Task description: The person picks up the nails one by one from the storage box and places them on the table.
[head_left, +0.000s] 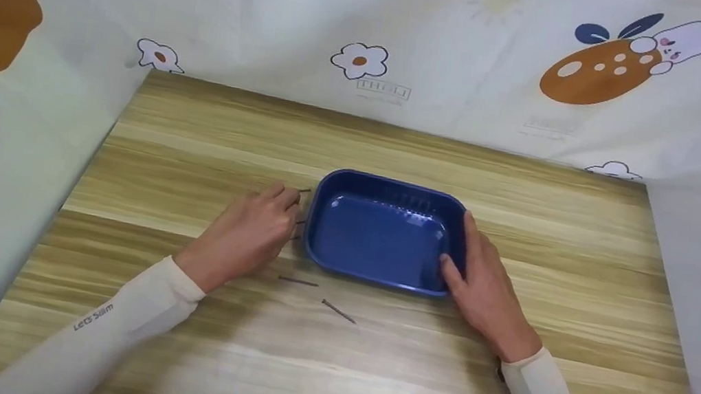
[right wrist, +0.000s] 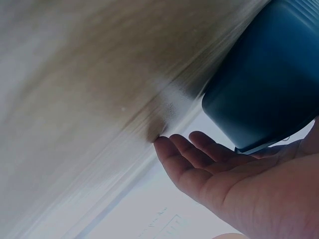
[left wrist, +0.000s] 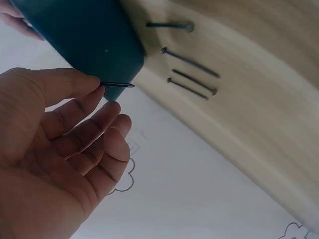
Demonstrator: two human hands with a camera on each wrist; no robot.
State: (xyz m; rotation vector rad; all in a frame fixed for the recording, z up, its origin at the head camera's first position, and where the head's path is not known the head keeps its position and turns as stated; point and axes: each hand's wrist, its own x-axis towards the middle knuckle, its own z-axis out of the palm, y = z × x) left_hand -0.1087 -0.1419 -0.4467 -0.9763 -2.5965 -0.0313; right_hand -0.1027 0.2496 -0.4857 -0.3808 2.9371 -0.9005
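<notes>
A nail (left wrist: 119, 84) is pinched between the thumb and index finger of my left hand (head_left: 248, 230), its pointed end sticking out past the fingertips. That hand is just left of a blue plastic tray (head_left: 373, 280), above the table. My right hand (head_left: 489, 291) holds the tray's right end, thumb over the rim on the inner side and fingers along the outside. Several loose nails lie on the wood, among them one nail (head_left: 339, 311) in front of the tray and another nail (head_left: 298, 281) near its front left corner. In the head view, my left hand partly hides others.
The wood-grain table (head_left: 365, 380) is bordered at the back and sides by a pale printed cloth (head_left: 280, 19) with rabbits and flowers. Behind the tray, the table's far edge (head_left: 396, 124) meets this cloth.
</notes>
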